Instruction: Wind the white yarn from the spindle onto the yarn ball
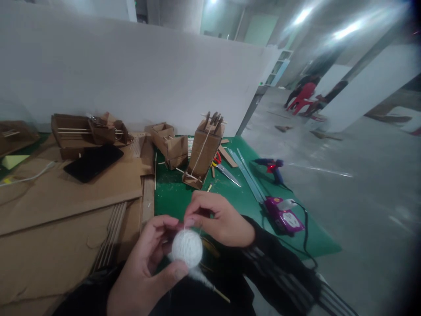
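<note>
A ball of white yarn (187, 249) rests in my left hand (151, 259), whose thumb presses on its lower front while the fingers curve round its far side. Just above the ball, my right hand (220, 218) is closed in a pinch, thumb against forefinger, on a thin strand of the yarn. Below the ball a thin stick (222, 295) with whitish yarn wound on it slants down to the right over my dark clothing. Both hands are above the near edge of the green table (171, 197).
Beyond my hands stands a tall cardboard model (204, 151), with scissors (228, 173) beside it. To the right lie clear glue sticks (246, 173), a glue gun (271, 166) and a purple power strip (283, 215). Cardboard sheets (49, 245) and a black phone (94, 162) occupy the left.
</note>
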Available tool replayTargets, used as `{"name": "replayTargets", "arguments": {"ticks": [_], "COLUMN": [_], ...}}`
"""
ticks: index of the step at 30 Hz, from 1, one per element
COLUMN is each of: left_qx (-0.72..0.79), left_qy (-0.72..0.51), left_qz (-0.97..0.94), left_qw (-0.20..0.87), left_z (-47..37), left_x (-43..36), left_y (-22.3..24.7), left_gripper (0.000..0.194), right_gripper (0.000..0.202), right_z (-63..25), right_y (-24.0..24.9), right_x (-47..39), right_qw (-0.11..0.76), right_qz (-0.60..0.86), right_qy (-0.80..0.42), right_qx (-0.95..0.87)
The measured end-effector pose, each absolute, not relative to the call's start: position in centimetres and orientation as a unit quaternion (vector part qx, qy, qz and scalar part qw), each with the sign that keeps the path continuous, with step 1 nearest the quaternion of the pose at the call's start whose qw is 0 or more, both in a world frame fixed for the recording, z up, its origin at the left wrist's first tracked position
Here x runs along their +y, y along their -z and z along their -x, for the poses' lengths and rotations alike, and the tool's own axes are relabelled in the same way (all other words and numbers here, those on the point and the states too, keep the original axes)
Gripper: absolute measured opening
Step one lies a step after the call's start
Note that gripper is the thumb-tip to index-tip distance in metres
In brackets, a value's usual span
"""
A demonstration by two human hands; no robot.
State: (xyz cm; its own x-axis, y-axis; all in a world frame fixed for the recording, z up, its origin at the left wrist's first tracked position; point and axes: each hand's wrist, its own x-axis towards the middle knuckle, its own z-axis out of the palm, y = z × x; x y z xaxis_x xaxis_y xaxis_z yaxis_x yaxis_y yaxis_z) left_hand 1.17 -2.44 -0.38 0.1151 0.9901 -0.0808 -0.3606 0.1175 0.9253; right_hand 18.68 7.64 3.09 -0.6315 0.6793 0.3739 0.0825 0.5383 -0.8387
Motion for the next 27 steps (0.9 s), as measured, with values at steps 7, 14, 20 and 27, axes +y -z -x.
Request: {"name": "replayTargets", "arguments": {"ticks": [7,14,20,27], "left_qx": [0.44,0.507,0.475,0.355], "left_qy": [-0.557,-0.463,-0.449,-0.499], "left_qz": [-0.449,-0.541,-0.559,-0.519], "left_qw": [0.543,0.486,0.51,0.596], "left_z": [-1.1,-0.6,-1.0,-0.8], "left_x": [-2.3,-1.4,-1.4,-1.7], "left_y": [0.3,1.0,1.5,0.9], "left_gripper": [0.029,0.03,0.031,0.022], "right_gripper": [0.024,0.01,0.013,0.023], "right_z": [-18.4,-19.6,-20.2,-19.2], "right_y": [0.4,-2.3,-5.9,-5.8], "right_x": [7.0,3.7,3.5,7.1], "right_qw": [0.342,0.228,0.261,0.308], "right_qz": [0.322,0.241,0.181,0.137], "right_qy": [-0.436,-0.364,-0.33,-0.351], "right_qx": [-0.768,-0.87,-0.889,-0.874]}}
